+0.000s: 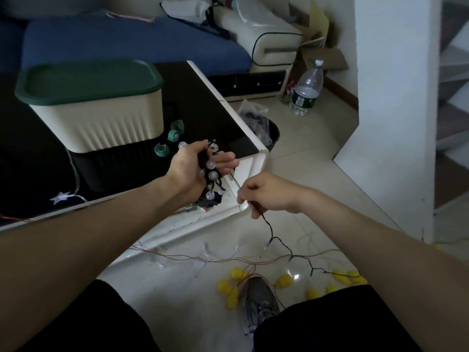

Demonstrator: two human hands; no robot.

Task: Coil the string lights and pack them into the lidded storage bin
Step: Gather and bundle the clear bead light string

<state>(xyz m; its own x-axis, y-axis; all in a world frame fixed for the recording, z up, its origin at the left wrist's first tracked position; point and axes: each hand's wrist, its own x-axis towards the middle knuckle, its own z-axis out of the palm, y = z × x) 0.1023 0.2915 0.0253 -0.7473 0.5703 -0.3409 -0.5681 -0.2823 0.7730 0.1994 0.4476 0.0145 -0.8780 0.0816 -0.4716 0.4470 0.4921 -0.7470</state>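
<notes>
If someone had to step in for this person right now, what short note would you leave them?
Left hand: grips a part-wound coil of black-wired string lights with clear round bulbs.
Right hand: pinches the loose black wire, which trails down to the tiled floor.
Cream ribbed storage bin stands on the black table, green lid on.
Green strap loops lie beside it.
Done: some of this strand coiled.
Left: finish winding, open bin, pack. Yellow-bulbed copper-wire lights lie loose on the floor.
</notes>
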